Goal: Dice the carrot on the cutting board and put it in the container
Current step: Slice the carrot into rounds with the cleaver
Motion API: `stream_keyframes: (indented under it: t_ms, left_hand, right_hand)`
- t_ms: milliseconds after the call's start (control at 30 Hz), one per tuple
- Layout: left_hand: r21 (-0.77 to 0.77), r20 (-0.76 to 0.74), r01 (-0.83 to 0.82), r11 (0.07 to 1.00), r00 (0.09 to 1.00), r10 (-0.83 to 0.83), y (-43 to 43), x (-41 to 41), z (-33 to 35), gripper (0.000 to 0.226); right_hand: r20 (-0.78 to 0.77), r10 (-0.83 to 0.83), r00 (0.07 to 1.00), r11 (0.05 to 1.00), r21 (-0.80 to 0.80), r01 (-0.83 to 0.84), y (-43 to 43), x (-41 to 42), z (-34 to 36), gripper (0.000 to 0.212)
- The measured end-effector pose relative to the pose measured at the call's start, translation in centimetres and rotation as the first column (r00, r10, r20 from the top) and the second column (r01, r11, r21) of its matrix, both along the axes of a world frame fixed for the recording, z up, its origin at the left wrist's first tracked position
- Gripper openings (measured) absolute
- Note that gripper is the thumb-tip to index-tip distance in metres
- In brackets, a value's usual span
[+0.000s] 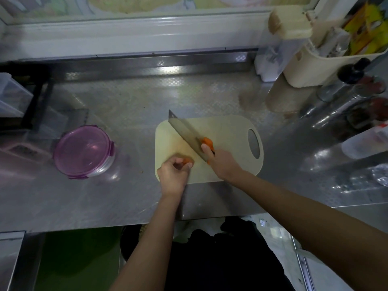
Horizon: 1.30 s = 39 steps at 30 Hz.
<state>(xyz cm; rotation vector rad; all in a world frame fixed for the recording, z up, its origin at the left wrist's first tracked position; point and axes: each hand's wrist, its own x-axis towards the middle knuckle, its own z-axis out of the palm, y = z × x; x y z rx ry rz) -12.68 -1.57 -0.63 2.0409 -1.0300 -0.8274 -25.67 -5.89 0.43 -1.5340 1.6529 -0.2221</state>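
A beige cutting board (226, 131) lies on the steel counter. My left hand (173, 175) rests on the board's near left corner, and its fingertips pinch a small orange carrot piece (186, 160). My right hand (223, 165) grips a broad cleaver (184, 133), forefinger laid along the blade. The blade slants up and left across the board. Something orange (206, 141) shows at the blade's heel; I cannot tell whether it is handle or carrot. A round container (84, 152) with a purple clip-on lid sits left of the board, lid on.
The steel counter (126, 106) stretches back to a raised metal ledge. A cream utensil caddy (327, 61), bottles and jars (357, 95) crowd the back right. A clear plastic box (10, 95) stands at the far left. The counter's front edge runs just below my wrists.
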Motion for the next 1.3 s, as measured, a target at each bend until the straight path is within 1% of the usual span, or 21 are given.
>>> stream_keyframes:
  t_ms: [100, 233, 333, 500, 633, 800, 900, 967, 1000, 1067, 1133, 1233, 1300]
  left_hand:
    - [-0.004, -0.01, -0.01, 1.0, 1.0, 0.01, 0.1, -0.1, -0.1, 0.02]
    - [-0.011, -0.037, -0.014, 1.0, 0.999, 0.013, 0.2, -0.2, 0.1, 0.017]
    - [-0.006, -0.052, -0.009, 1.0, 0.999, 0.009, 0.2, -0.2, 0.2, 0.015]
    - [-0.02, -0.05, -0.009, 1.0, 0.999, 0.008, 0.2, -0.2, 0.3, 0.012]
    - [-0.013, -0.031, -0.001, 1.0, 1.0, 0.001, 0.2, -0.3, 0.3, 0.012]
    - [-0.017, -0.044, 0.007, 1.0, 0.999, -0.008, 0.2, -0.3, 0.3, 0.012]
    - [-0.01, -0.041, 0.004, 1.0, 0.999, -0.004, 0.3, -0.2, 0.3, 0.013]
    - [-0.01, -0.033, 0.007, 1.0, 0.999, -0.007, 0.3, -0.2, 0.4, 0.015]
    - [-0.014, -0.028, 0.009, 1.0, 1.0, -0.01, 0.3, -0.2, 0.4, 0.015]
    - [-0.02, -0.029, 0.007, 1.0, 1.0, -0.007, 0.2, -0.2, 0.5, 0.015]
    - [-0.007, -0.026, 0.002, 1.0, 1.0, -0.002, 0.2, -0.3, 0.6, 0.015]
    - [0.003, -0.03, -0.005, 1.0, 1.0, 0.005, 0.1, -0.4, 0.6, 0.013]
    - [-0.006, -0.038, -0.005, 1.0, 0.999, 0.005, 0.1, -0.4, 0.6, 0.011]
  right_hand:
    - [0.02, -0.001, 1.0, 1.0, -0.023, 0.002, 0.2, -0.6, 0.6, 0.067]
    - [0.02, 0.083, 0.996, 0.996, -0.023, -0.083, 1.3, -1.1, 2.2, 0.05]
    - [0.027, 0.116, 0.993, 0.993, -0.035, -0.115, 2.0, -1.2, 2.4, 0.051]
    - [0.046, 0.119, 0.992, 0.993, -0.003, -0.119, 2.4, -1.1, 2.2, 0.054]
    - [0.042, 0.132, 0.99, 0.991, -0.026, -0.131, 2.5, -0.9, 2.0, 0.049]
    - [0.063, 0.135, 0.989, 0.99, -0.038, -0.132, 2.7, -0.7, 2.3, 0.043]
    - [0.073, 0.118, 0.99, 0.992, -0.046, -0.115, 2.9, -0.6, 2.9, 0.043]
    - [0.07, 0.134, 0.989, 0.991, -0.008, -0.134, 2.9, -0.4, 3.1, 0.043]
    - [0.049, 0.167, 0.985, 0.986, -0.008, -0.167, 2.9, -0.4, 3.0, 0.043]
    - [0.019, 0.19, 0.982, 0.981, 0.035, -0.191, 2.7, -0.3, 2.9, 0.05]
    - [0.025, 0.156, 0.987, 0.985, 0.065, -0.157, 2.5, -0.2, 2.9, 0.054]
    - [0.056, 0.188, 0.981, 0.982, 0.015, -0.189, 1.9, 0.8, 2.8, 0.051]
    - [0.072, 0.191, 0.979, 0.982, -0.01, -0.191, 1.2, 1.6, 2.4, 0.054]
